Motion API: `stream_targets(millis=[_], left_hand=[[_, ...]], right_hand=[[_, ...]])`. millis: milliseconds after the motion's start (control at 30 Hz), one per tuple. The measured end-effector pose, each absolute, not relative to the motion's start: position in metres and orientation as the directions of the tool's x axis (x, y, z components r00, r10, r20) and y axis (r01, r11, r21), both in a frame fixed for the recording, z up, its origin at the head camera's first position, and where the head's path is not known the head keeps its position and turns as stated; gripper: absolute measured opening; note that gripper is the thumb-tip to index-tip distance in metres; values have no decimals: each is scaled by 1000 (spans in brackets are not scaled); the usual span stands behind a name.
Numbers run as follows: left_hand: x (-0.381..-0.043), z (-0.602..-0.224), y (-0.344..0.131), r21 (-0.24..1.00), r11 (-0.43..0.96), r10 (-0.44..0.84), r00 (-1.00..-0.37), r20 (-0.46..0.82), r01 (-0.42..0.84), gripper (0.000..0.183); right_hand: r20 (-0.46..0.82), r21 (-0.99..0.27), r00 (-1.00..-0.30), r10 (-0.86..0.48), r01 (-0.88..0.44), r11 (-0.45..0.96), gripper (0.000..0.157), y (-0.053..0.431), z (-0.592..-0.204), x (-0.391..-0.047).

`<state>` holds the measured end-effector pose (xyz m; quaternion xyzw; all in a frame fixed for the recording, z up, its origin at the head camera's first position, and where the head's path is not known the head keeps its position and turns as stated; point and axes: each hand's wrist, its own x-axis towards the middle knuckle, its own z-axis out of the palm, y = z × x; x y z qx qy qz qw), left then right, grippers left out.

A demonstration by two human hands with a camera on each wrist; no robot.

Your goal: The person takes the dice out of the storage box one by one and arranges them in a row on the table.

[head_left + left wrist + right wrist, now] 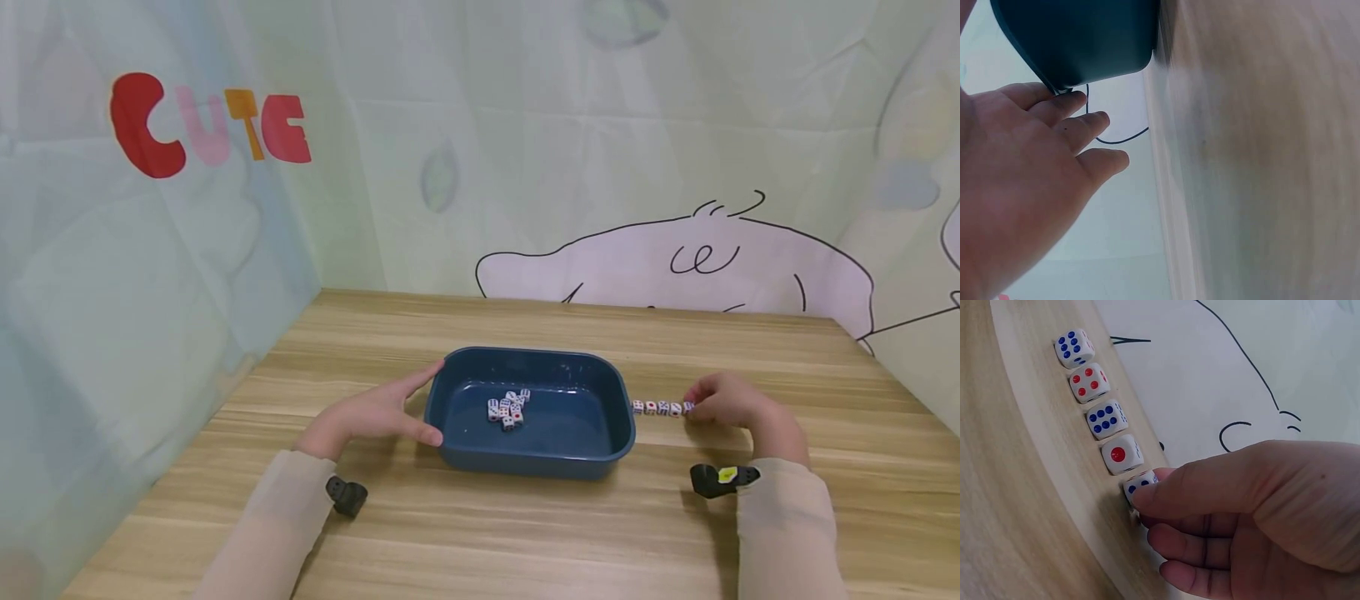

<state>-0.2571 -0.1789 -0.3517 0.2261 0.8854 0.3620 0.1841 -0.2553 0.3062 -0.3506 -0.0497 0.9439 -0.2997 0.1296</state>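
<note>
A dark blue rectangular basin (528,467) stands on the table, with several white dice (504,411) clustered left of its middle. My left hand (375,412) touches the basin's left end, thumb near the front corner and fingers toward the back corner. The left wrist view shows those fingers (1088,128) extended, some against the rim. To the right of the basin runs a straight row of dice (663,408) with red and blue dots. At that row's right end my right hand (731,406) pinches a die (1137,485) between thumb and fingers, partly hiding it.
The wood-grain table (570,542) ends at a printed cloth backdrop (405,167) along the back and left. Black wrist cameras sit on both wrists, the left one (347,497) and the right one (723,479) close above the tabletop.
</note>
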Motion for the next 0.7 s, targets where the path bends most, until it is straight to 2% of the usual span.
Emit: stream_targets(millis=[700], left_hand=[[-257, -352, -179, 728, 634, 531, -832, -164, 261, 113]], right_hand=[[-233, -582, -957, -170, -3, 813, 24, 305, -348, -255]])
